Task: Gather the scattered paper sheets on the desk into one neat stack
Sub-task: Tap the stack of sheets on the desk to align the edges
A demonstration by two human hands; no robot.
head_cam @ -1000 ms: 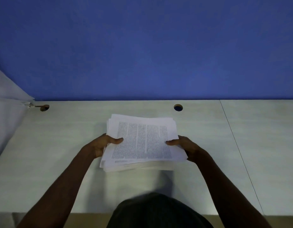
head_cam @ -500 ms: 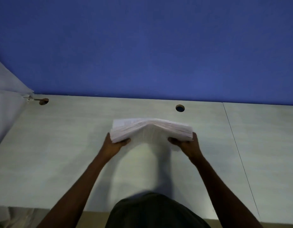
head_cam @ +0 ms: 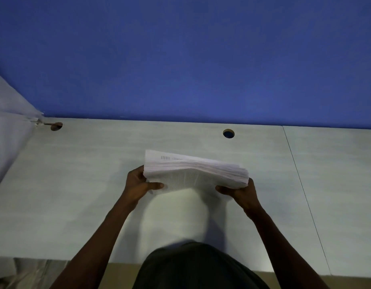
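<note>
A thick stack of white printed paper sheets (head_cam: 196, 171) stands tilted up on its lower edge above the pale desk (head_cam: 86, 195), near the middle. My left hand (head_cam: 139, 183) grips the stack's left side, thumb across the printed front. My right hand (head_cam: 240, 191) grips its right side from below. The top edges of the sheets fan slightly and are uneven, higher at the left. No loose sheets lie elsewhere on the desk.
A blue partition wall (head_cam: 180, 59) runs along the desk's back edge. Two round cable holes (head_cam: 228, 133) (head_cam: 56, 126) sit near the back. A pale side panel (head_cam: 7, 132) closes the left. A seam (head_cam: 301, 184) divides the desk at the right.
The stack went from lying flat in both hands to being tipped up on edge and pushed farther from me. Since half a second ago it barely moved.
</note>
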